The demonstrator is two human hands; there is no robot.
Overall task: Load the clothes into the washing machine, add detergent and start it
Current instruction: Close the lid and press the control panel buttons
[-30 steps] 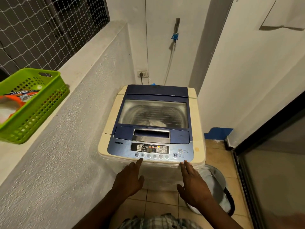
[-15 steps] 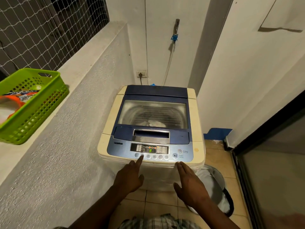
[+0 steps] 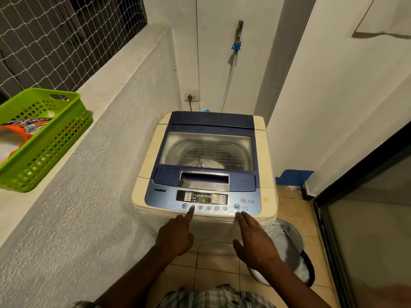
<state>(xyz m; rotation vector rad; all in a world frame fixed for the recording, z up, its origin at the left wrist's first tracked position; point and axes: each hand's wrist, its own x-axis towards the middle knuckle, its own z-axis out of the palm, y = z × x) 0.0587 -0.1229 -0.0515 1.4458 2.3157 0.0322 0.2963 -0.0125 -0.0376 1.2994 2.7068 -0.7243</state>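
Observation:
A cream and blue top-loading washing machine (image 3: pixel 262 156) stands in the corner with its lid down. White clothes (image 3: pixel 209 164) show through the lid window, inside the drum. The control panel (image 3: pixel 202 202) is lit and its display shows a green digit. My left hand (image 3: pixel 175 236) points with its forefinger, the tip on the second round button from the left. My right hand (image 3: pixel 255 241) lies flat with fingers together, fingertips at the panel's front edge just below the start/pause button (image 3: pixel 236 207). An orange detergent bag (image 3: pixel 20 134) lies in the green basket (image 3: pixel 51 143).
The green basket sits on a concrete ledge (image 3: pixel 106 90) at the left, under a netted opening. A grey laundry bucket (image 3: pixel 287 247) stands on the tiled floor right of the machine. A tap and hose (image 3: pixel 235 47) hang on the back wall. A glass sliding door (image 3: pixel 367 218) closes the right side.
My left forefinger has moved up from the machine's front edge onto a panel button. The right hand has slid left and up towards the start/pause button. The display digit has changed.

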